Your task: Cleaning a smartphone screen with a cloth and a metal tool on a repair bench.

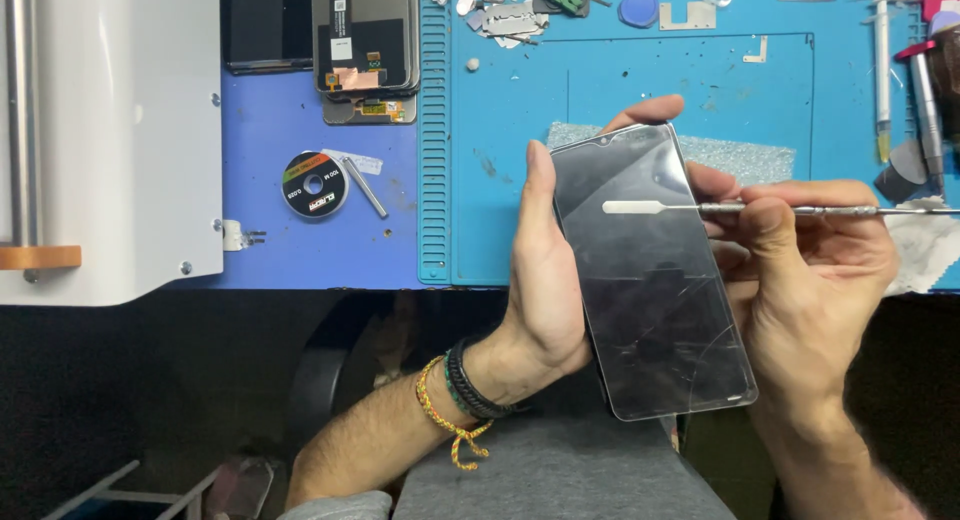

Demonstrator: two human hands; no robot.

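My left hand (545, 280) grips a cracked phone screen panel (650, 270), fingers wrapped around its edges, above the blue tabletop (640, 70). My right hand (810, 270) pinches a metal spudger (720, 208), its flat tip resting on the glass.

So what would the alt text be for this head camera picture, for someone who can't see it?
A left hand holds a cracked black phone screen above a blue work mat, while the right hand lays a thin metal tool flat across the glass. A small wire spool and other phone parts lie on the bench.
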